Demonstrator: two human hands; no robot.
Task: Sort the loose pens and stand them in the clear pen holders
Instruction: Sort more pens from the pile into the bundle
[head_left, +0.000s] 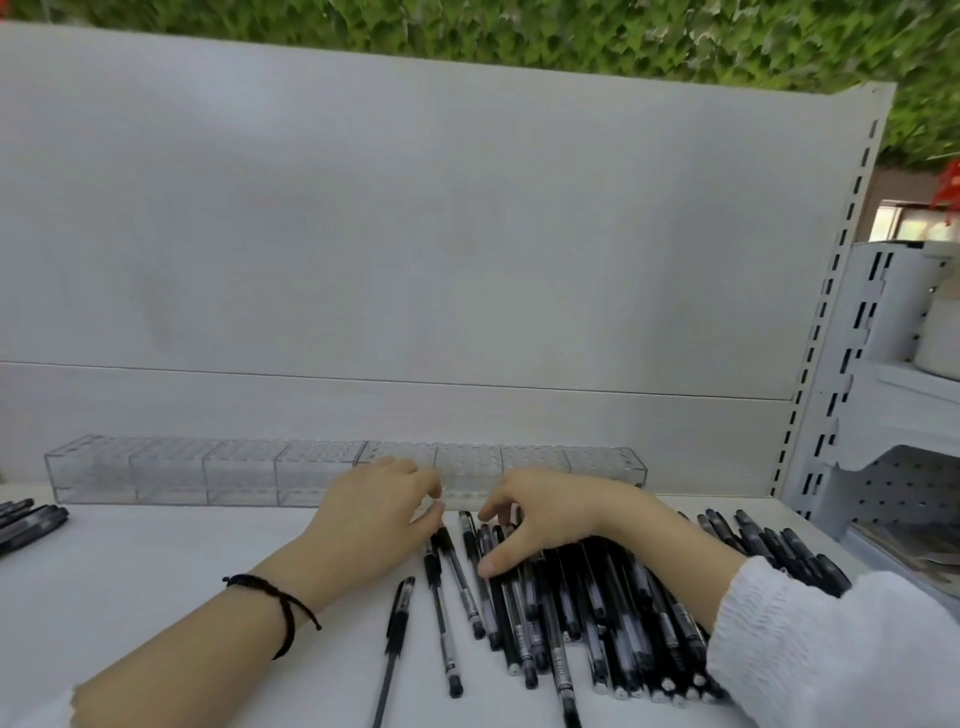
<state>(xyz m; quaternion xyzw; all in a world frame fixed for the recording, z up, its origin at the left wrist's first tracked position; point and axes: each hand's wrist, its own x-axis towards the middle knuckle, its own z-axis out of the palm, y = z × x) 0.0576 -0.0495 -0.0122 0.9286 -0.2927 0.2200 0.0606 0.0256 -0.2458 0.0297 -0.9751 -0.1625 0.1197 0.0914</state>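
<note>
Two clear holders (208, 470) stand end to end along the back panel (415, 234), hard see-through plastic, box-shaped. Each is split into four sections with a grid of holes on top. No pen stands in them.

Pens: main heap (597, 603) lies mid-shelf under my right hand (550, 519), too many and too overlapped to count. They are slim black and clear barrels, caps mostly toward the holders. Three singles (441, 623) lie apart just left of the heap. A small bunch (26, 522) sits at the far left edge, another bunch (769, 545) to the right, neither countable.

Right hand: fingers spread and loosely bent, thumb and fingertips resting on the heap, wrapped round none.

Left hand (379, 514): fingers curled in at the singles' top ends; cannot tell if it pinches one.

One black braided cord (283, 610) on left wrist. Crinkled white sleeve (831, 654) on right arm.

Shelf (156, 561) smooth, matt white
</note>
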